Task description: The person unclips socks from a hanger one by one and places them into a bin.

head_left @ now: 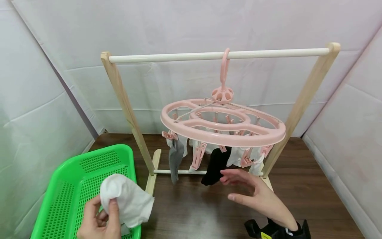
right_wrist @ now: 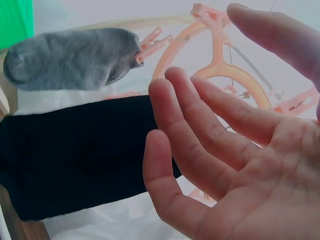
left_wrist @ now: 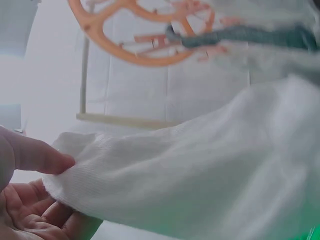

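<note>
My left hand pinches a white sock between thumb and fingers, over the green basket. In the left wrist view the thumb lies on one end of the white sock. My right hand holds nothing, its fingers spread loosely just right of a hanging black sock. Above it hangs a pink oval clip hanger with several clothespins. A grey sock hangs from its left side, and white socks are partly hidden behind. One pink clothespin at the front hangs between the grey and black socks.
The green basket stands at the left on the brown wooden table. A wooden stand with a white rail carries the hanger by its hook. White cloth walls enclose the back and sides.
</note>
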Demonstrator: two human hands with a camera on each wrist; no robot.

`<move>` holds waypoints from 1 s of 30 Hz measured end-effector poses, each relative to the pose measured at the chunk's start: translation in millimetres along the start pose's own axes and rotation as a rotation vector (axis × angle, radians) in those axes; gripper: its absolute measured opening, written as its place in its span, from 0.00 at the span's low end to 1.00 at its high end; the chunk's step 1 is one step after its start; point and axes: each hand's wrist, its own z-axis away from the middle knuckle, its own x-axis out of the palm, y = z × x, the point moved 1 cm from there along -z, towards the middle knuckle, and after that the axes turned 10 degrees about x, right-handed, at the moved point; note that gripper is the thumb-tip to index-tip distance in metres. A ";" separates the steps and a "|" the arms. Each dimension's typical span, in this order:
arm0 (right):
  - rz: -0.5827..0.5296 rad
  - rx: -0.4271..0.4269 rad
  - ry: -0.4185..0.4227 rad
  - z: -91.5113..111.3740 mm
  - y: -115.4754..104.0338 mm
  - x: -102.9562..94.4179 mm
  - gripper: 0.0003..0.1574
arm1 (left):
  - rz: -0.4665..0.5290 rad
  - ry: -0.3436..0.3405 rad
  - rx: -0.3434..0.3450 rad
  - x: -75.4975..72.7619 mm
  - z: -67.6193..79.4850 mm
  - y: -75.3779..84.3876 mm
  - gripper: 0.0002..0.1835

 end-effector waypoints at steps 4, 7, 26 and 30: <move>0.064 -0.020 -0.014 2.2 0.6 -1.6 0.28 | -0.057 0.038 -0.128 -8.3 -6.6 -9.6 0.12; 0.089 -0.034 -0.041 4.2 1.8 -1.1 0.27 | -0.055 0.052 -0.153 -13.3 -11.3 -15.7 0.14; 0.143 -0.098 -0.155 9.1 9.9 6.2 0.25 | -0.204 0.051 -0.123 -46.3 -40.7 -37.5 0.06; 0.158 -0.087 -0.175 9.5 10.4 7.6 0.25 | -0.304 0.002 -0.081 -50.4 -50.8 -37.0 0.16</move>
